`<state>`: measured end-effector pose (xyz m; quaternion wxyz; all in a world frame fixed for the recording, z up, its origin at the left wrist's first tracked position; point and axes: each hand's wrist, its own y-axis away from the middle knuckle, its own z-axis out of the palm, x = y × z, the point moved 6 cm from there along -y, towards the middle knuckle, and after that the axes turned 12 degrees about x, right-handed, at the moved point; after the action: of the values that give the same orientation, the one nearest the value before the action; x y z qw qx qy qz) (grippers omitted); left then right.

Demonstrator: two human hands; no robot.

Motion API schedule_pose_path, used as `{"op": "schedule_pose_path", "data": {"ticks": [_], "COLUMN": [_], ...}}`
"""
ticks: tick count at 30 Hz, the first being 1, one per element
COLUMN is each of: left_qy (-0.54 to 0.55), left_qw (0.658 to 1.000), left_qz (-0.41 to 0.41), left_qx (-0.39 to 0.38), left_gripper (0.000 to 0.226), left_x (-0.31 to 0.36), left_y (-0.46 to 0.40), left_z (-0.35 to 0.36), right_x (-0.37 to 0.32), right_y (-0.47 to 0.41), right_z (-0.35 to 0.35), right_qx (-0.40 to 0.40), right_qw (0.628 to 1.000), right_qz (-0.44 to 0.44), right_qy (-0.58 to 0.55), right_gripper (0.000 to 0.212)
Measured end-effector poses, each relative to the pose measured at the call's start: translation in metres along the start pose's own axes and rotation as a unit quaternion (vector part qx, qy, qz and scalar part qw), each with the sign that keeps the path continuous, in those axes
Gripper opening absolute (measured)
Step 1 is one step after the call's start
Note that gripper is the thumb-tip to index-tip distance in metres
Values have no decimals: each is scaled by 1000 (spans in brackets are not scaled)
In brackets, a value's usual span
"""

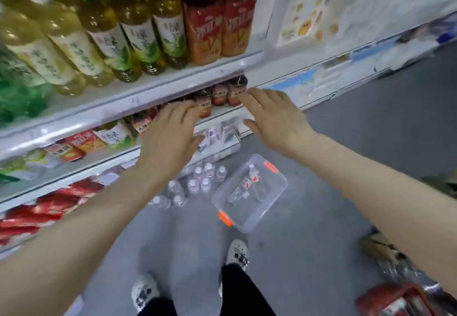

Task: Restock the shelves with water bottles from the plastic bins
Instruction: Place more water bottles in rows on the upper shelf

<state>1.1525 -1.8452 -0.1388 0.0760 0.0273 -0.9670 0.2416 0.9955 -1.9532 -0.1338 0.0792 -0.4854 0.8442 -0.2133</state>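
Reaching hands (pixel 170 132) hover above floor water bottles (pixel 197 184).

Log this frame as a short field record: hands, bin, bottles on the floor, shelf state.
left hand: open, fingers spread, empty, reaching toward the second shelf
right hand: open, empty, at the right end of the same shelf by the small dark bottles
plastic bin: clear, orange latches, on the floor, lid off, a few water bottles lying inside
floor bottles: cluster of small water bottles standing upright left of the bin
top shelf: green tea bottles and red-labelled bottles, full
task state: bottles remain in the bin
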Motion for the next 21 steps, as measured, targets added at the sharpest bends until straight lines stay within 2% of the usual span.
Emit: {"op": "schedule_pose_path", "data": {"ticks": [7,10,14,19,21], "left_qy": [71,87,107,82,66], "left_qw": [988,980,959,942,945], "left_qz": [-11,-4,-45,-49,-47], "left_qx": [-136,-179,-258,-323,-318], "left_gripper": [63,67,79,69,71], "left_x": [41,44,35,18,14], "left_y": [48,87,152,226,245], "left_z": [202,298,434,567,605], "right_x": [44,48,52,63,76], "right_y": [130,192,276,356,370], "right_z": [169,252,364,507,558], "right_qx": [-76,-121,-187,-276,-286], "right_qw": [985,967,930,889,885], "right_qz": [128,197,293,343,351], "right_qy": [-87,-109,-121,-125,-110], "right_gripper": [52,49,56,55,55]}}
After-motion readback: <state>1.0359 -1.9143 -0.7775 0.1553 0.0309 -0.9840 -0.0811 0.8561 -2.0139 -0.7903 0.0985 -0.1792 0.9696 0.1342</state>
